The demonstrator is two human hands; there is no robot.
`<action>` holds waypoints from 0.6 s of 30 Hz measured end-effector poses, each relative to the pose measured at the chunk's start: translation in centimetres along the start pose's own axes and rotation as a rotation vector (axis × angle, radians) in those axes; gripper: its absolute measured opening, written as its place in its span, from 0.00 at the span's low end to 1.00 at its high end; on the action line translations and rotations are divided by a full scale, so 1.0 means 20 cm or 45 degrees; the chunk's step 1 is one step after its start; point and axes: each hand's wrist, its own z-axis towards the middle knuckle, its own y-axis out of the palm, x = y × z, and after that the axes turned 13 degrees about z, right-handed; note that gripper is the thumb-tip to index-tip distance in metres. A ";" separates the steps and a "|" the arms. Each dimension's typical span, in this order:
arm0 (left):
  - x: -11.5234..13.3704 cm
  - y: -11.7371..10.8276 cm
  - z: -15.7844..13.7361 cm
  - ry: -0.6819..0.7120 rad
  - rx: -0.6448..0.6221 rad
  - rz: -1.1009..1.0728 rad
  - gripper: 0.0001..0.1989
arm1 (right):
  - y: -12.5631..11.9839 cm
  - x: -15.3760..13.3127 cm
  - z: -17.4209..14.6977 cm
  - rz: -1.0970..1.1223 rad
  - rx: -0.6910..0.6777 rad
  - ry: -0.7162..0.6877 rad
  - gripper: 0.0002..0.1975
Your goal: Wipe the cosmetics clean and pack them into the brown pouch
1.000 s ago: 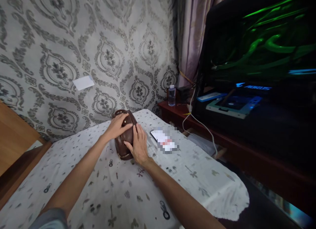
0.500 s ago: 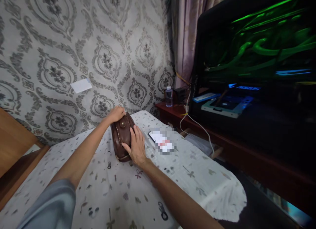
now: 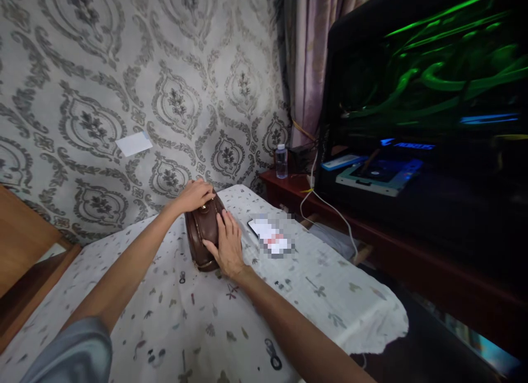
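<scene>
A brown leather bag (image 3: 202,229) with gold-coloured zips and a small round metal clasp lies on a patterned white cloth. My left hand (image 3: 198,195) reaches over its far end, fingers bent together just above the clasp; the fingertips' exact hold is partly hidden. Against the bag's near right side rests my right hand (image 3: 229,242). Its fingers are stretched out along the leather, with the thumb apart and touching the bag's upper face. To the right of this hand lies a phone (image 3: 270,234) with a lit screen, partly blurred out.
Behind the cloth (image 3: 322,306) rises a patterned wall with a white card (image 3: 134,144) on it. A clear bottle (image 3: 281,162) and a white cable (image 3: 330,204) are at the dark red desk (image 3: 268,176). A large dark screen (image 3: 429,86) stands right; wooden furniture (image 3: 31,234) is left.
My left hand has slid a little to the right across the bag's far end, toward the clasp. My right hand stays in place on the bag.
</scene>
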 end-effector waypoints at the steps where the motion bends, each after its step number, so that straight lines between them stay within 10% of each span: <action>1: -0.01 0.00 0.00 -0.023 0.030 -0.054 0.11 | 0.00 0.00 0.00 0.005 0.002 0.003 0.37; 10: -0.21 0.07 -0.16 -0.659 0.262 -0.502 0.25 | 0.00 0.00 0.00 0.029 0.049 -0.013 0.37; 18: -0.17 0.12 -0.25 -0.693 0.246 -0.825 0.19 | -0.01 -0.01 0.00 0.022 0.016 -0.042 0.27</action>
